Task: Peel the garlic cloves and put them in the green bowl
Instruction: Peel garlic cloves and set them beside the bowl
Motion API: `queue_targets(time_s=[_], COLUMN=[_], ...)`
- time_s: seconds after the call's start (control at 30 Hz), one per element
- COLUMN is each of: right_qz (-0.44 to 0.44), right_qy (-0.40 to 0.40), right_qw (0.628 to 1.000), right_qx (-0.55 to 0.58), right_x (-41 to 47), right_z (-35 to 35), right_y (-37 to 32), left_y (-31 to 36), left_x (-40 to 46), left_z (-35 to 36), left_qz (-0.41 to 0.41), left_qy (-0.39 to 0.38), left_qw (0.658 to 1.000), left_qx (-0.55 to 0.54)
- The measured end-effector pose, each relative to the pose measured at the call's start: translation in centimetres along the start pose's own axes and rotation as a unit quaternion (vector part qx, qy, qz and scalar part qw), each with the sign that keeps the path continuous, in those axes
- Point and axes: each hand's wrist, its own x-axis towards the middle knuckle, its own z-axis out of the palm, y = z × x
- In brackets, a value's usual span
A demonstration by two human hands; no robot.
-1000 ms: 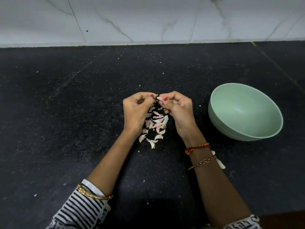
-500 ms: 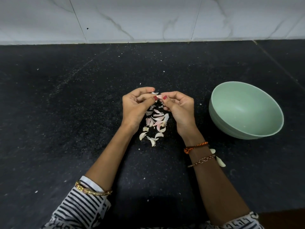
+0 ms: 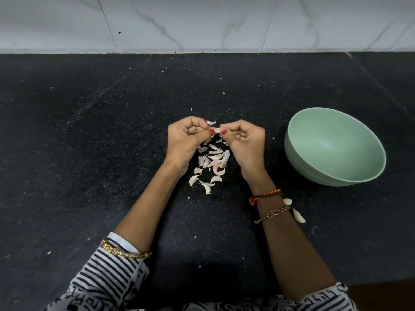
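Observation:
A small pinkish garlic clove [image 3: 217, 130] is held above the counter between both hands. My left hand [image 3: 187, 142] and my right hand [image 3: 243, 143] each pinch one end of it with thumb and forefinger. A bit of papery skin [image 3: 210, 122] sticks up just above the clove. Below the hands lies a pile of garlic cloves and skins [image 3: 212, 163]. The green bowl [image 3: 334, 146] stands to the right, tilted toward me, with nothing visible inside. Two whitish cloves [image 3: 299, 216] lie by my right wrist, partly hidden behind it.
The black stone counter [image 3: 89, 153] is speckled with small white skin flecks. A white marble-tiled wall [image 3: 202, 23] runs along the back edge. A darker brown strip [image 3: 386, 295] shows at the bottom right corner.
Both hands have stayed over the pile, fingers shifting slightly on the clove. A bit of skin now sticks up above it. The bowl and loose cloves have not moved.

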Motion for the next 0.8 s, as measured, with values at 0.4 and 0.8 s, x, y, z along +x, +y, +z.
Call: queue_targets(time_s=[0.4,0.8], right_qz=[-0.049,0.115], right_qy=[-0.010,-0.057], right_qw=[0.998,0.992], right_qx=[-0.028,0.020], right_x=[-0.1,0.0], right_z=[0.4,0.1], right_y=[0.4,-1.3], left_y=[-0.2,-0.5], left_x=[0.2,-0.5], left_z=[0.7,1.0], left_qz=[-0.043,0.086], left_qy=[0.039,0.010], left_qw=[0.997,0.992], left_qx=[-0.057,0.095])
